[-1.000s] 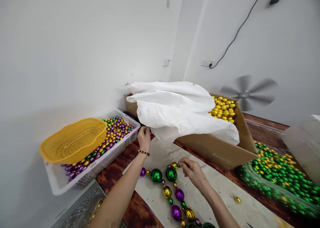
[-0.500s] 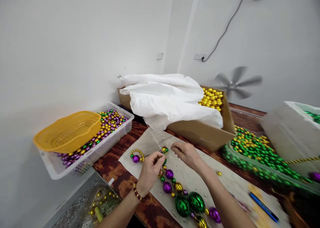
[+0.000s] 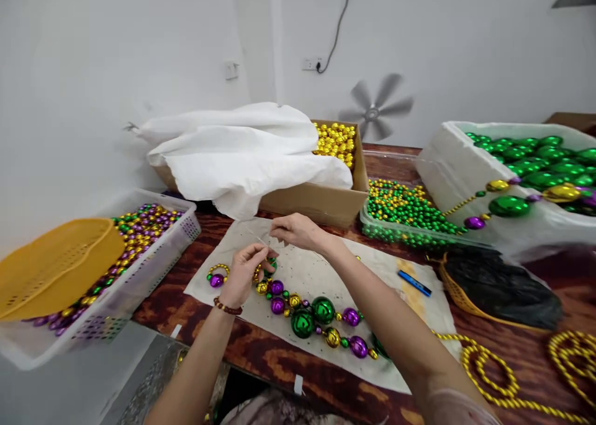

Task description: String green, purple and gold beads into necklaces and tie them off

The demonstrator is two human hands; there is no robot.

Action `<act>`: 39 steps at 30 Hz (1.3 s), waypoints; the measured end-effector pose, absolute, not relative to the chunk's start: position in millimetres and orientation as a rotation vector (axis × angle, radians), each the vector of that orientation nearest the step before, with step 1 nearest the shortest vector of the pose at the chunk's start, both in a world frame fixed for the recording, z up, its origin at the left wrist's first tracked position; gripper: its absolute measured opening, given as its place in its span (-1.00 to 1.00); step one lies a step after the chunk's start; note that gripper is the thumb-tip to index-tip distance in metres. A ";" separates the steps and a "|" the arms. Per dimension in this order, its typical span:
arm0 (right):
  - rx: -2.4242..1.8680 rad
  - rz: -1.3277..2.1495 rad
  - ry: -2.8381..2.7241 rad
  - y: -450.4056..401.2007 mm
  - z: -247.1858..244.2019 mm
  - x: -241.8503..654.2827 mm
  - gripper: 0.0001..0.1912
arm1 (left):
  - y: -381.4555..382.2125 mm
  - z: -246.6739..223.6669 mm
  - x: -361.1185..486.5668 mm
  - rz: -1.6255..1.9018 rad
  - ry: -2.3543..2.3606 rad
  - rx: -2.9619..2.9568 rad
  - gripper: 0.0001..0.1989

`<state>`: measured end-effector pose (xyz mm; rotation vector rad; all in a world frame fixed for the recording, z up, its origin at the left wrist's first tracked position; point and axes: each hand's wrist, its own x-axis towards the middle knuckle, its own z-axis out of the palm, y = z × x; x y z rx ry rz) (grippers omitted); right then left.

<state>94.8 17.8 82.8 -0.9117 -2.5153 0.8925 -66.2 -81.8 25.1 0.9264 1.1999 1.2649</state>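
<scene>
My left hand [image 3: 246,274], with a beaded bracelet at the wrist, pinches a thin pale string [image 3: 254,233] near the end of a bead strand. Just above and to the right is my right hand [image 3: 295,231], its fingertips pressed together; what they hold is too small to make out. The strand of shiny green, gold and purple beads [image 3: 302,322] lies doubled on a pale cloth [image 3: 223,307], running right until my right forearm hides part of it. A small ring of gold beads with a purple ball [image 3: 216,280] rests left of my left hand.
At left, a white basket [image 3: 186,221] of mixed beads carries a yellow basket [image 3: 60,257]. Behind stand a cardboard box [image 3: 307,204] under white cloth [image 3: 233,158], a clear bin [image 3: 405,232] and a foam box [image 3: 447,158]. A blue pen-like tool [image 3: 414,283] and gold bead strings [image 3: 493,375] lie right. A fan [image 3: 372,113] spins.
The view has swung to the right, bringing in the foam box and gold strings. My left hand keeps its pinch near the strand's end; my right hand, fingers still together, is a little higher above it.
</scene>
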 end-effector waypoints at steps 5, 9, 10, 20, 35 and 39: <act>-1.089 0.983 -2.451 19.5 57.6 105.9 -0.84 | -88.1 15.3 -67.5 1.069 1.295 0.935 -0.55; -1.481 0.660 -2.455 17.3 40.9 149.8 -0.78 | -85.0 9.5 -70.3 1.079 1.408 0.841 -0.49; -1.620 0.578 -2.429 14.2 37.9 170.1 -0.77 | -84.3 9.2 -69.8 1.077 1.417 0.820 -0.50; -2.387 0.401 -2.260 -63.5 6.4 373.1 -0.74 | -94.6 14.2 -55.9 1.146 1.392 0.782 -0.75; -1.884 0.290 -2.120 -73.1 -79.3 371.4 -0.68 | -107.7 -9.3 -70.2 1.269 1.206 0.663 -0.68; -1.738 0.360 -2.173 -54.7 -31.2 312.0 -0.62 | -110.6 -11.8 -70.8 1.262 1.182 0.623 -0.67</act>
